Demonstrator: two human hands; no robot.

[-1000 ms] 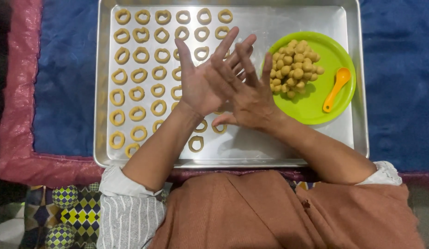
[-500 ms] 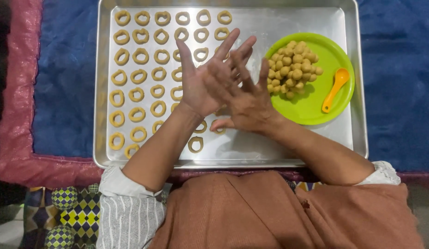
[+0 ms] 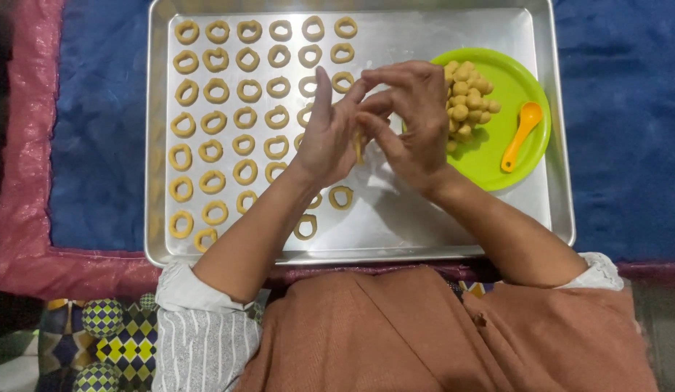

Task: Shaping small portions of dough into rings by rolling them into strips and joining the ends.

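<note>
A wide metal baking tray (image 3: 555,145) lies on a blue cloth (image 3: 98,145), rows of dough rings (image 3: 228,109) filling its left half. At its right sits a green plate (image 3: 522,87) with dough balls (image 3: 468,91) and an orange spoon (image 3: 520,136). Above the bare middle, the right hand (image 3: 414,120) pinches a thin dough strip (image 3: 358,145), its long axis hanging roughly upright. The left hand (image 3: 326,134) touches it with its fingers extended. Open tray lies just below and right.

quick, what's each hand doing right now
Left hand: open, fingers stretched, touching the dough strip.
Right hand: fingers curled, pinching the same dough strip.
</note>
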